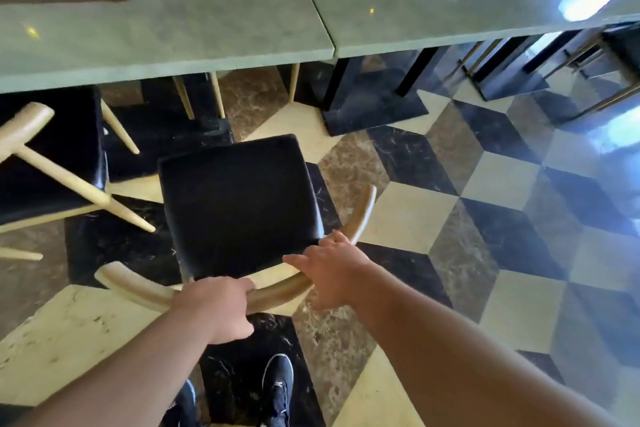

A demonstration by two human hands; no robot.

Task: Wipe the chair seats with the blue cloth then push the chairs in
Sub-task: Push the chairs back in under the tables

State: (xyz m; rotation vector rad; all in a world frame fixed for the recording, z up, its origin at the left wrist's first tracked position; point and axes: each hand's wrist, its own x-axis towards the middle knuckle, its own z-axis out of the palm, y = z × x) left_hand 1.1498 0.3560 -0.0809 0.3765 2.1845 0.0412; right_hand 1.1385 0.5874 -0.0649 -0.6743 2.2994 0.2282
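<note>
A chair with a black padded seat (239,204) and a curved pale wooden backrest (135,288) stands in front of me, its seat facing the green table (207,38). My left hand (218,308) is closed around the middle of the backrest rail. My right hand (329,270) rests over the right part of the same rail with its fingers spread. No blue cloth is in view.
A second black-seated chair with pale wooden legs (52,166) sits at the left, partly under the table. Black table pedestals (374,111) stand on the patterned marble floor. My dark shoes (277,388) show at the bottom. Open floor lies to the right.
</note>
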